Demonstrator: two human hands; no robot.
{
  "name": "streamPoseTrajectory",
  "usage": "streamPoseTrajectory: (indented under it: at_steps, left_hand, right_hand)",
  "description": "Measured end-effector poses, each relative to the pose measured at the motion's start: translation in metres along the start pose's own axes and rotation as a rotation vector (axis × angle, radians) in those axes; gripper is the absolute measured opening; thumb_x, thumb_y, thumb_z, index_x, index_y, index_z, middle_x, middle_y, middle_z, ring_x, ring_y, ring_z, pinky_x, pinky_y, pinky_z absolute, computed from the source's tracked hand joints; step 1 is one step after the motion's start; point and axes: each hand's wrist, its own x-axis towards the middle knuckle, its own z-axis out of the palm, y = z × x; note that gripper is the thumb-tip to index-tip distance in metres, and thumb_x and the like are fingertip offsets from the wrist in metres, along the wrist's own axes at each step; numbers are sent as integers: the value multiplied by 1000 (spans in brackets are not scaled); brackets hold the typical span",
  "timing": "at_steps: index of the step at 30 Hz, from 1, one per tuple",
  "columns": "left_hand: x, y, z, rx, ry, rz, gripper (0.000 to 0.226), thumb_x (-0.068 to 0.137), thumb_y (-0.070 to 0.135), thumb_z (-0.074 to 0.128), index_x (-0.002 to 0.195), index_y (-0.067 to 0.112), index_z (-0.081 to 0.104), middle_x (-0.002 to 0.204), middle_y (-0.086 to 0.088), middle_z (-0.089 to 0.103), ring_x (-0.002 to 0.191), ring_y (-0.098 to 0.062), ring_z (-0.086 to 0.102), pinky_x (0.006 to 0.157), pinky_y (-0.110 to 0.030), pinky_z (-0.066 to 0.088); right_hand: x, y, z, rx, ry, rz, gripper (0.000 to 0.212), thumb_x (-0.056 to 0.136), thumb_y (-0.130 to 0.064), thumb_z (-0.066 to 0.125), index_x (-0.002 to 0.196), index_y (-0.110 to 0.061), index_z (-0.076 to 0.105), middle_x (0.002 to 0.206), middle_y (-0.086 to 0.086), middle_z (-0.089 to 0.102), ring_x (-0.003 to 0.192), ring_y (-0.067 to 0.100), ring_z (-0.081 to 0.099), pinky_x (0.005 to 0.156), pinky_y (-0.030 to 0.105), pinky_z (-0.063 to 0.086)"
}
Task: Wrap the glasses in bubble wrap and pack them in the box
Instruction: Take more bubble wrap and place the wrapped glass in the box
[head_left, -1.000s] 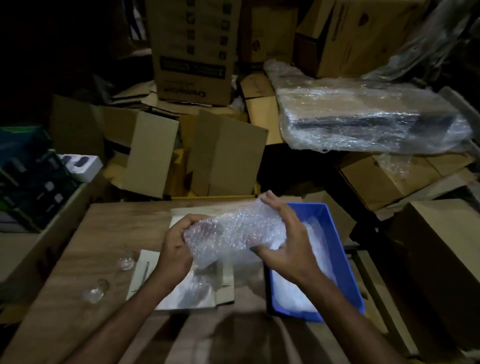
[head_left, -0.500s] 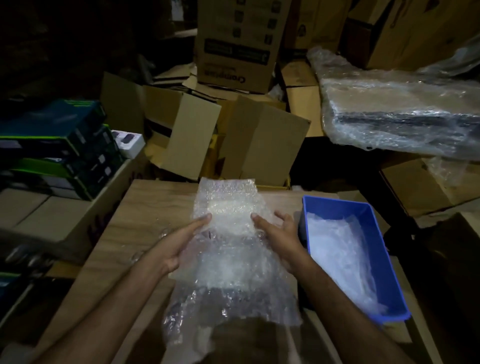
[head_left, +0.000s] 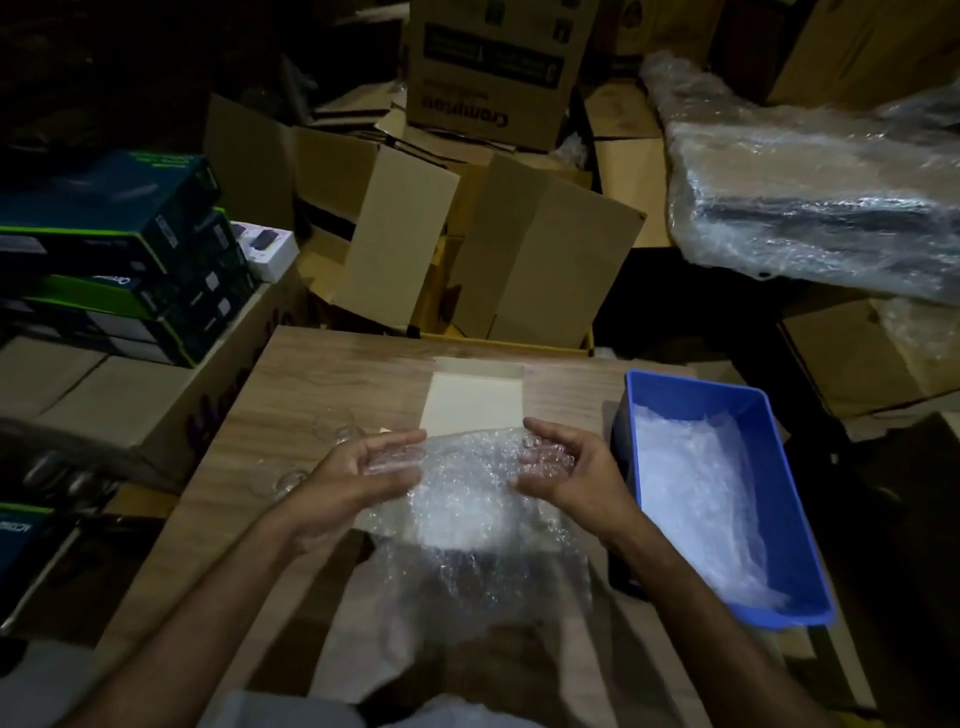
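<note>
we're gripping the bubble wrap (head_left: 467, 499) at both edges, left hand (head_left: 358, 478) and right hand (head_left: 566, 467) both clenching it, over the surface (head_left: 311, 374), blue bin (head_left: 779, 467) beside.

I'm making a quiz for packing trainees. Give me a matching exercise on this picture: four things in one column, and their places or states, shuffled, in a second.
Things:
1. bubble wrap sheet
2. blue bin
3. clear glasses
4. cream card

Places or states:
A. lying flat on the table beyond the hands
B. standing on the table left of the left hand
C. held up between both hands
D. at the table's right edge, with clear wrap inside

Pairs: 1-C, 2-D, 3-B, 4-A
</note>
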Motion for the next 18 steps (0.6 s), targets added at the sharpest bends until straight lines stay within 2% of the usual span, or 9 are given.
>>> streamPoseTrajectory:
  at_steps: [3, 6, 8, 9, 10, 12, 14, 16, 18]
  left_hand:
    - [0, 1, -6, 178, -26, -7, 67, 70, 10, 89, 131, 25, 66, 128, 9, 65, 120, -8, 63, 99, -31, 55]
    - [8, 2, -6, 514, 98, 17, 56, 71, 25, 91, 123, 31, 69, 117, 11, 69, 108, -7, 67, 92, -37, 59]
    - [16, -3, -7, 636, 165, 92, 26, 81, 28, 83, 106, 25, 77, 101, 4, 73, 92, -9, 70, 79, -41, 62]
    - [19, -5, -9, 679, 192, 133, 13, 85, 29, 79, 96, 22, 78, 97, -2, 71, 89, -10, 67, 75, -42, 62]
    - [19, -6, -12, 723, 210, 173, 11, 88, 32, 76, 91, 21, 78, 98, -5, 66, 92, -9, 63, 73, -37, 60]
    - [17, -6, -14, 661, 174, 173, 19, 92, 41, 69, 97, 25, 78, 111, -3, 63, 105, -9, 60, 74, -24, 57]
    - [11, -4, -10, 382, 137, 145, 27, 98, 39, 62, 105, 18, 76, 111, -7, 74, 104, -14, 69, 77, -21, 58]
    - [13, -11, -7, 173, 167, 75, 47, 99, 47, 59, 105, 2, 72, 101, -9, 75, 96, -25, 71, 79, -31, 56]
    - [16, -21, -6, 96, 185, 7, 62, 87, 68, 62, 118, 15, 69, 112, -3, 70, 108, -23, 66, 92, -40, 52]
  right_hand:
    - [1, -2, -2, -252, -19, -50, 83, 69, -8, 92, 142, -20, 56, 128, -6, 65, 105, 2, 68, 94, 23, 57]
    - [5, -6, -2, -409, -2, -47, 70, 74, -18, 90, 138, -19, 61, 123, -7, 70, 92, 2, 70, 89, 24, 59]
    - [10, -5, -4, -545, 12, -93, 42, 77, -27, 88, 116, -21, 75, 106, -7, 76, 81, 2, 69, 81, 28, 61]
    - [12, -4, -6, -575, 11, -126, 21, 78, -30, 86, 96, -21, 80, 89, -7, 77, 71, 4, 68, 72, 33, 61]
    - [12, -4, -8, -563, -7, -157, 14, 81, -32, 83, 77, -19, 77, 70, -5, 73, 60, 7, 65, 62, 35, 57]
    - [12, -3, -15, -438, -69, -188, 29, 86, -27, 79, 62, -18, 68, 57, -3, 65, 52, 10, 59, 52, 34, 49]
    - [7, -9, -20, -222, -138, -131, 20, 92, -25, 75, 76, -13, 74, 74, 4, 73, 69, 18, 69, 63, 36, 54]
    - [4, -9, -18, -17, -147, 9, 20, 95, -27, 70, 94, -8, 75, 91, 7, 77, 85, 22, 73, 75, 34, 58]
    - [5, 1, -7, 109, -52, 94, 16, 97, -27, 68, 99, -12, 72, 89, 0, 76, 85, 18, 72, 72, 28, 59]
